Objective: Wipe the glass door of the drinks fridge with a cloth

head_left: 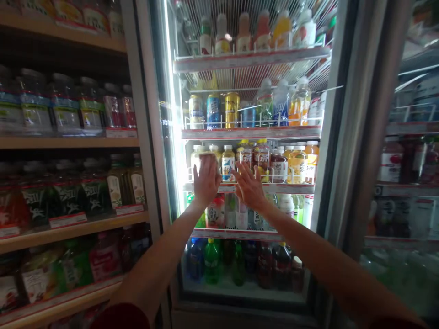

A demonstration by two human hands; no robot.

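Both my arms reach into an open, lit drinks fridge. My left hand (206,179) is wrapped around the top of a pale bottle (198,157) at the left end of the third shelf (288,188). My right hand (249,185) is spread with its fingers apart, in front of the same shelf's rail and just below a white-and-blue labelled bottle (227,163). It holds nothing. Yellow-capped and orange bottles (297,163) stand further right on that shelf.
Fridge shelves above hold cans (232,108) and bottles; lower shelves hold dark and green bottles (211,260). The open glass door (394,137) stands on the right. Wooden shelves (68,141) with jars and bottles fill the left.
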